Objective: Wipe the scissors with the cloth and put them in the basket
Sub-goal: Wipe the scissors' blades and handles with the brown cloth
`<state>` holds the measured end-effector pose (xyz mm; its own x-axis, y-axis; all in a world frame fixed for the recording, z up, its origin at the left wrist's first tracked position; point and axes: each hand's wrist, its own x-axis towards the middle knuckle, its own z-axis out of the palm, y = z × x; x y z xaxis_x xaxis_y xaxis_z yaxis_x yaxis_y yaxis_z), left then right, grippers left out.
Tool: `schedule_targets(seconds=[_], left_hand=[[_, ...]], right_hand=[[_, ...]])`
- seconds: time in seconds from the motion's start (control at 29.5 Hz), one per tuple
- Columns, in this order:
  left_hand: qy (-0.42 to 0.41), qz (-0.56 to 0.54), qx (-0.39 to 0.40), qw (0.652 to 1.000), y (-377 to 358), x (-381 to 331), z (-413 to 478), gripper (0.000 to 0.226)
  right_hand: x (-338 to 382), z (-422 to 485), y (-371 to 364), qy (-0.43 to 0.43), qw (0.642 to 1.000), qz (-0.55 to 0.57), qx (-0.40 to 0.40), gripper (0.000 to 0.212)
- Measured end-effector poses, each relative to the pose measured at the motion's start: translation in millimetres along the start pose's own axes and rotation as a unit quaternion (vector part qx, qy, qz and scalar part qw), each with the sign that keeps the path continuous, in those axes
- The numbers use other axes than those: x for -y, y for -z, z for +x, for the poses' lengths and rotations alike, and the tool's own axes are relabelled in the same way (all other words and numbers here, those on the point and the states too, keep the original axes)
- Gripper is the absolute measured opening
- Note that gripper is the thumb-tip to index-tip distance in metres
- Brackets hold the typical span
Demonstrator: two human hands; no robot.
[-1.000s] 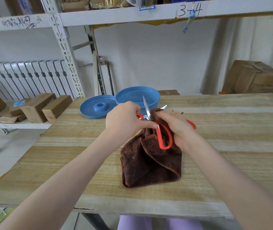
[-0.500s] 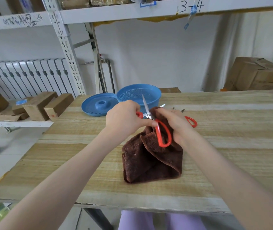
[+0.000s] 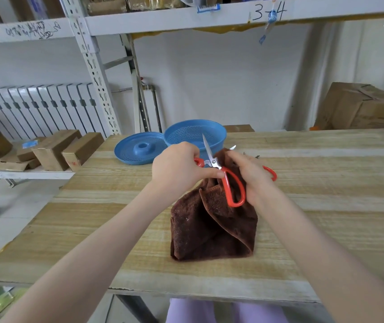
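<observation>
– What's the surface, and the room round it?
– A wooden table fills the middle. A metal rack and radiator stand upper left, a box upper right.
– And the hands?
– At centre the left hand grips the scissors by a red handle, above the table. The right hand clutches the cloth round one blade.
– The basket?
– Just behind them near the far edge, its lid beside it on the left.
– Open room?
– Bare wood to the right and along the near edge

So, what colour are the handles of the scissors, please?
The handles are red, seen in the head view.
</observation>
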<state>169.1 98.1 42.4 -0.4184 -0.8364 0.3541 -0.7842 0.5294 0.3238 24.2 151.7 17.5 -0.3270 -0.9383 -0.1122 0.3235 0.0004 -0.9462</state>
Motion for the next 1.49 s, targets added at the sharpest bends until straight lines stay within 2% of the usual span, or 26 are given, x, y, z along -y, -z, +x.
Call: schedule_targets(seconds=[0.1,0.27,0.34,0.44,0.48,0.58,0.71,0.81,0.98,1.15,1.36,1.49], left_hand=[[0.007,-0.008,-0.008,1.0,2.5,2.6,1.4,0.07],[-0.002,0.009,-0.009,1.0,3.7,-0.5,1.3,0.072],[0.0,0.002,-0.011,1.0,6.1,0.9,3.2,0.071],[-0.004,-0.002,-0.016,1.0,8.4,3.2,4.3,0.07],[-0.008,0.001,-0.015,1.0,7.9,2.9,3.4,0.071],[-0.017,0.014,-0.013,1.0,4.0,-0.7,0.4,0.073],[-0.005,0.001,-0.01,1.0,3.6,0.1,1.9,0.07],[0.003,0.002,-0.007,1.0,3.9,2.2,1.3,0.068],[-0.004,0.008,-0.011,1.0,1.9,-0.5,-3.2,0.07],[0.01,-0.004,-0.015,1.0,8.7,3.8,0.7,0.069],[0.009,0.001,-0.004,1.0,4.0,1.0,-2.8,0.07],[0.014,0.003,-0.006,1.0,6.6,4.3,-1.6,0.07]], right_hand=[[1.1,-3.8,-0.1,0.006,0.998,-0.056,0.039,0.02],[11.0,6.0,3.3,0.019,0.999,-0.048,-0.006,0.019],[7.6,4.9,2.1,0.016,0.999,-0.049,0.006,0.02],[5.8,3.3,2.5,0.017,0.997,-0.075,0.03,0.034],[7.2,3.8,4.2,0.018,0.996,-0.078,0.026,0.031],[11.9,4.3,7.6,0.026,0.998,-0.056,-0.012,0.019],[1.7,-1.3,0.6,0.001,1.0,-0.007,-0.018,0.021],[-4.5,-5.8,-1.0,0.017,0.998,-0.056,0.0,0.022],[3.3,0.9,-1.4,0.014,0.999,-0.004,-0.052,0.02],[1.0,-4.1,-4.6,0.024,0.998,-0.049,0.01,0.023],[4.0,3.5,-4.0,-0.001,0.999,-0.004,-0.047,0.021],[-6.2,-3.7,-7.2,0.012,0.999,-0.034,0.001,0.018]])
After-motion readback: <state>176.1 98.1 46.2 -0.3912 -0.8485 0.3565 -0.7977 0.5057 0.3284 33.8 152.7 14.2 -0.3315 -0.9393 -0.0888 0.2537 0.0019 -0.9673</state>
